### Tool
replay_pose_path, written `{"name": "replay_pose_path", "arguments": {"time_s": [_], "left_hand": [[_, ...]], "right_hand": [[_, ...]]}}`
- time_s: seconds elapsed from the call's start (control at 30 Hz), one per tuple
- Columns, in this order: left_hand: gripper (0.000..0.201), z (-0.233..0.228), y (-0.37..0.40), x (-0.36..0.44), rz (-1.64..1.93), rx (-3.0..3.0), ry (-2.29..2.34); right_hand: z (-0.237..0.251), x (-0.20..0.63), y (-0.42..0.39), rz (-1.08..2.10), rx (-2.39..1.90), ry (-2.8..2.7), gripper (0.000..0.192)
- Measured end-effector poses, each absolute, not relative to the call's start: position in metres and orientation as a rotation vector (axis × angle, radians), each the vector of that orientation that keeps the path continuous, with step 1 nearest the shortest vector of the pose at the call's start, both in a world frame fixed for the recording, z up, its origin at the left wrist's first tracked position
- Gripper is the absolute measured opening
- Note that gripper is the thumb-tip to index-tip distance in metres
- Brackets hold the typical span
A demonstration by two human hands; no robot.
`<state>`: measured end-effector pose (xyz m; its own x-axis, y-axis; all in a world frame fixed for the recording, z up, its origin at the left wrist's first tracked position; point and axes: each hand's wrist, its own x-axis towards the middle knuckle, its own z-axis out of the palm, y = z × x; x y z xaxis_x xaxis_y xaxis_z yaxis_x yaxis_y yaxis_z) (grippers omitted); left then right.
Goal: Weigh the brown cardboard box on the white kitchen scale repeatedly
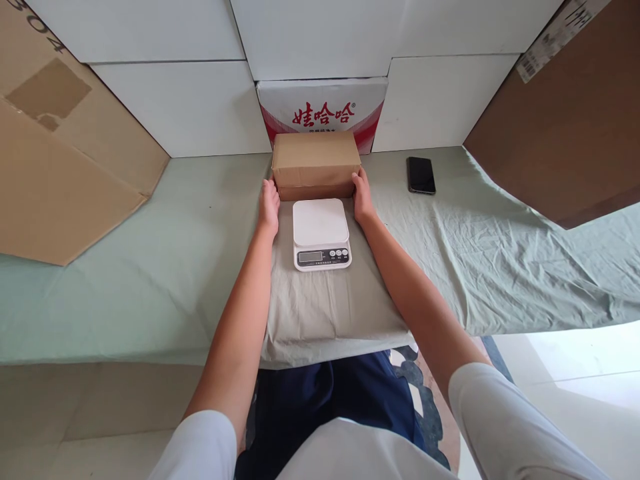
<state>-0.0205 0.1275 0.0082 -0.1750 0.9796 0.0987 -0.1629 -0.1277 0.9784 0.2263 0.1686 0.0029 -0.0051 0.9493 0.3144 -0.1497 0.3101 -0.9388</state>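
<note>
A small brown cardboard box (pixel 316 160) sits at the back of the cloth-covered table. My left hand (pixel 270 205) is against its left end, and my right hand (pixel 362 195) grips its right end, thumb on the near face. Between my forearms, just in front of the box, lies a white digital kitchen scale (pixel 321 223) with a bare platform. Its small grey display (pixel 311 257) and round buttons face me. The fingers behind the box's ends are partly hidden.
Behind the box stands a white and red printed carton (pixel 320 100) against the white panels. A black phone (pixel 421 175) lies to the right. Large cardboard pieces flank the table at left (pixel 75 167) and right (pixel 565 127). The green cloth (pixel 215 267) hangs over the front edge.
</note>
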Motion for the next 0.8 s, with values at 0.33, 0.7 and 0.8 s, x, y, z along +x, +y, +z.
{"name": "replay_pose_path", "arguments": {"time_s": [0.33,0.7,0.8], "left_hand": [[0.085,0.010,0.125,-0.019,1.524,1.094,1.139],[0.092,0.033,0.098,-0.026,1.573,1.171,1.147],[0.096,0.045,0.065,-0.027,1.564,1.221,1.141]], "right_hand": [[0.023,0.216,0.149,1.016,-0.887,-1.267,0.072],[0.050,0.217,0.127,1.007,-0.780,-1.352,0.074],[0.060,0.224,0.100,0.971,-0.765,-1.423,0.070]]}}
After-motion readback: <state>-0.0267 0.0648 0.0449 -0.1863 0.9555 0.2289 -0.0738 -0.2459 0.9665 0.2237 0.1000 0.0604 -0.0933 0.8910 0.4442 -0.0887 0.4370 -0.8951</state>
